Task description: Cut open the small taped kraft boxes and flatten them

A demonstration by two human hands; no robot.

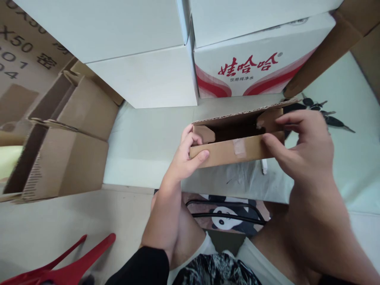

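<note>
Above the near edge of the table, the open cardboard box is gripped at 2 ends: the left hand pinches its left end, apparently steadying it; the right hand pinches around the right flap, probably for control.

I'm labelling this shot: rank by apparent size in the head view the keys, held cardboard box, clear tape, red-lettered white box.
Red-lettered white box
Held cardboard box
Keys
Clear tape

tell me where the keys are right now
In the head view, the keys lie at the right on the pale surface, just beyond the right hand, near the held cardboard box.
</note>
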